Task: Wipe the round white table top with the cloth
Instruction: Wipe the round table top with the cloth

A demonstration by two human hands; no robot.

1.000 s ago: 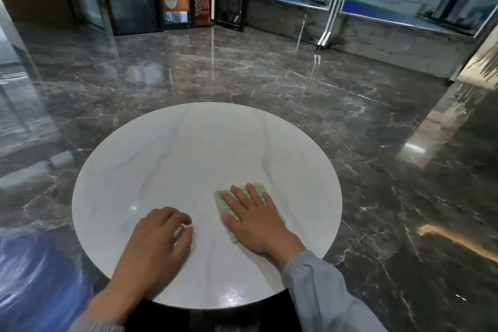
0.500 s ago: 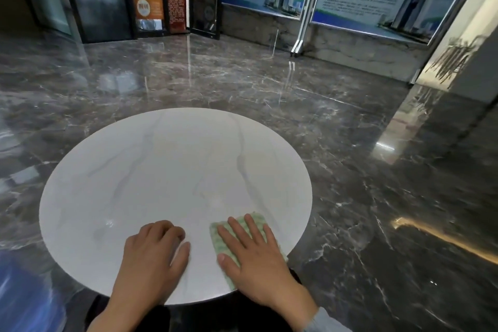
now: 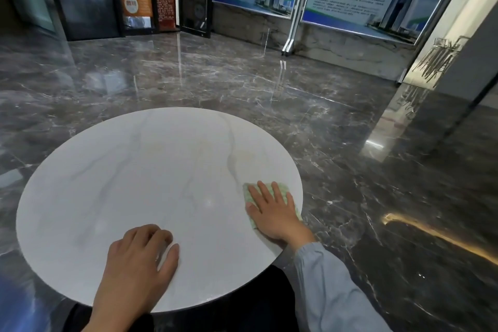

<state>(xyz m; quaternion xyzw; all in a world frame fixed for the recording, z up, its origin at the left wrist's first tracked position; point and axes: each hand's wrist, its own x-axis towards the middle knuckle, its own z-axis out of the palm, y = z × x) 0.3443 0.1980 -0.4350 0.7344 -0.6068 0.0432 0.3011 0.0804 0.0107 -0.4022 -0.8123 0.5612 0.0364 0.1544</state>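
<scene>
Right hand [image 3: 275, 214], fingers flat, is pressing the cloth [image 3: 283, 187] by the tabletop [image 3: 148, 170] edge; left hand [image 3: 140, 259] is resting empty, loosely curled; wiping likely unfinished.

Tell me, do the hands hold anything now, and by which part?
Nothing is gripped. The right hand lies flat on the green cloth, pressing its middle onto the table near the right edge. The left hand rests on the bare table.

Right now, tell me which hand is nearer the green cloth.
Right. The right hand presses flat on the cloth; the left hand rests on the table top, apart from it, to its left.
</scene>
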